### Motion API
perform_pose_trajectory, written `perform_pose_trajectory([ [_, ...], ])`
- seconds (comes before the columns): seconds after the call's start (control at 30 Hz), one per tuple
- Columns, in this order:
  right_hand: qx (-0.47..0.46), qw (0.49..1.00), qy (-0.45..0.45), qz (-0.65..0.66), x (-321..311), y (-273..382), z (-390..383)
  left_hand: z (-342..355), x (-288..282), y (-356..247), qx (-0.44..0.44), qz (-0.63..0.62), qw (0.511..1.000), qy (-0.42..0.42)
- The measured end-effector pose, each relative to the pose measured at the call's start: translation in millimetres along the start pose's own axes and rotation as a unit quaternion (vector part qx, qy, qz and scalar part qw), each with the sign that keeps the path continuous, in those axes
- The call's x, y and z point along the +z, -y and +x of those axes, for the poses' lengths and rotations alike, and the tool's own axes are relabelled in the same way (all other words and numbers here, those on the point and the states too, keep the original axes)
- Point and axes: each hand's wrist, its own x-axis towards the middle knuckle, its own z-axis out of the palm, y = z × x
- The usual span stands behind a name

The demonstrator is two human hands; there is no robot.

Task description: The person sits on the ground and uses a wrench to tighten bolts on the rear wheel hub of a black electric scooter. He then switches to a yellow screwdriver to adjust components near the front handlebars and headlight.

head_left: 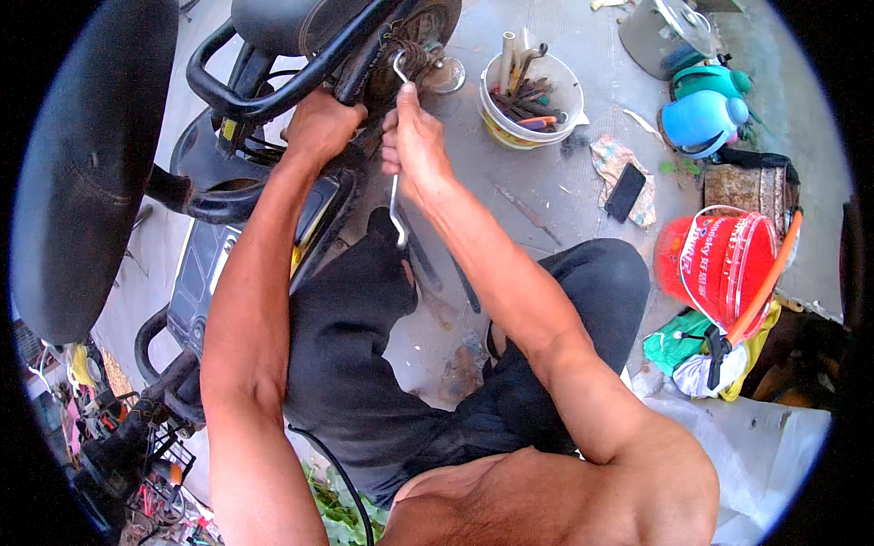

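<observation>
My left hand [324, 123] is closed on the black frame tube [350, 77] of a scooter lying beside me, below its rear wheel [435, 23]. My right hand [410, 146] is wrapped round a long silver wrench [395, 211] with bent ends. The wrench's upper end reaches the greasy hub area [410, 50] beside the wheel; whether it sits on a fastener, I cannot tell. A round metal part [448, 76] shows just right of the hub. The scooter's black seat [86, 164] fills the left side of the view.
A tool bucket [531, 96], phone [625, 193] on a cloth, metal pot [666, 36], blue [703, 118] and green [708, 80] jugs, rusty can [746, 187], red bucket [719, 268] and bundled cloths [683, 341] are to the right. Tangled items [82, 382] lie lower left.
</observation>
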Motion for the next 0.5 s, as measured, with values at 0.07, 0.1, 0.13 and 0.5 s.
perform_pose_trajectory([
  [0.07, 0.051, 0.996, 0.026, 0.071, 2.4, 10.0, -2.7, 0.5, -3.6, -4.1, -0.012, 0.017, 1.0, 0.022],
  [0.1, 0.087, 0.989, 0.049, 0.106, -0.2, 15.2, -2.6, 0.7, -4.7, -6.7, -0.019, 0.026, 0.999, 0.032],
  [0.13, 0.081, 0.991, 0.039, 0.094, -1.3, 18.3, -7.0, -0.3, -7.3, -9.8, -0.035, 0.022, 0.998, 0.049],
  [0.5, -0.342, 0.853, -0.124, -0.375, -66.1, -9.0, 35.8, -5.1, -15.3, -17.4, -0.043, 0.009, 0.996, 0.082],
])
